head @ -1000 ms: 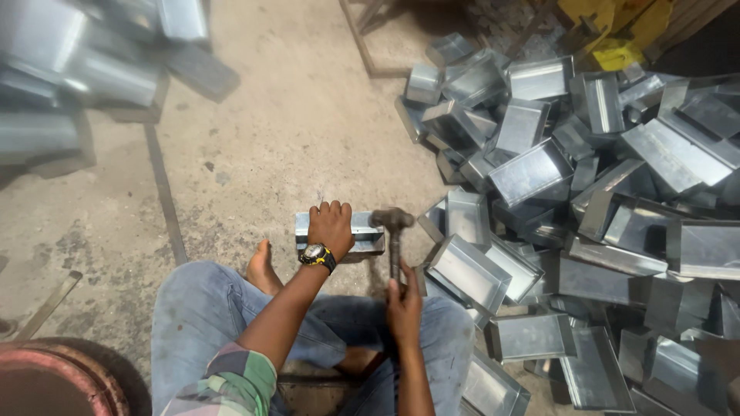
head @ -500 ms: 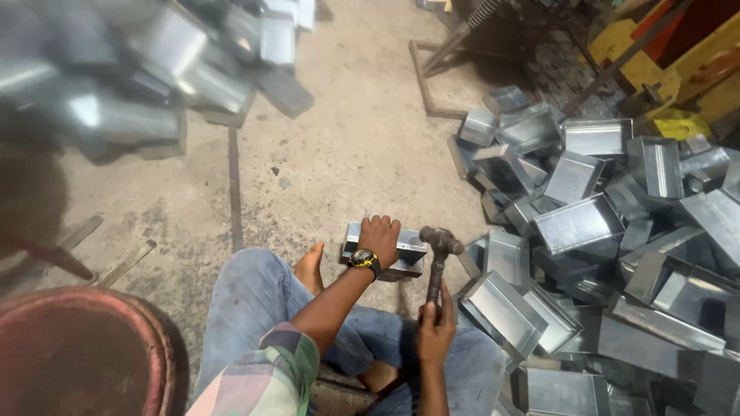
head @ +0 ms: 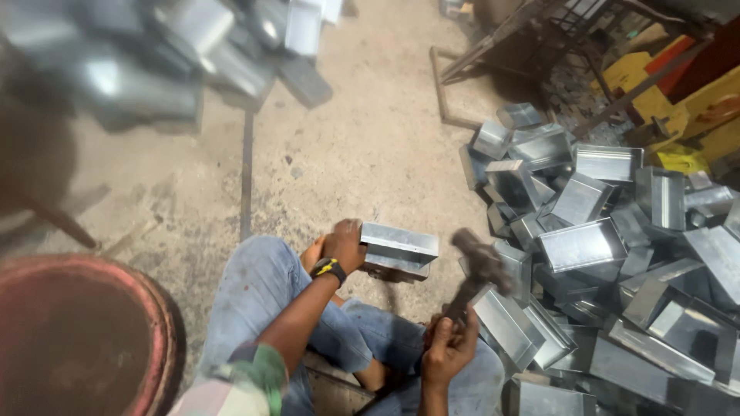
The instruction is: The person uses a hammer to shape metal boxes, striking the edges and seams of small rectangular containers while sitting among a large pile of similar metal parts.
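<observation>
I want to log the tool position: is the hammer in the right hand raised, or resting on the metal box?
Raised. The hammer in the right hand hangs blurred in the air, apart from the metal box that the left hand holds.

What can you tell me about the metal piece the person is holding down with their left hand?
The metal piece is a short channel of shiny grey sheet metal, looking galvanized, with folded edges along its length. It lies roughly level on the concrete floor in front of the person's knees, one long side facing the camera. The left hand grips its left end. The hammer, raised in the right hand, is blurred and apart from it.
</observation>
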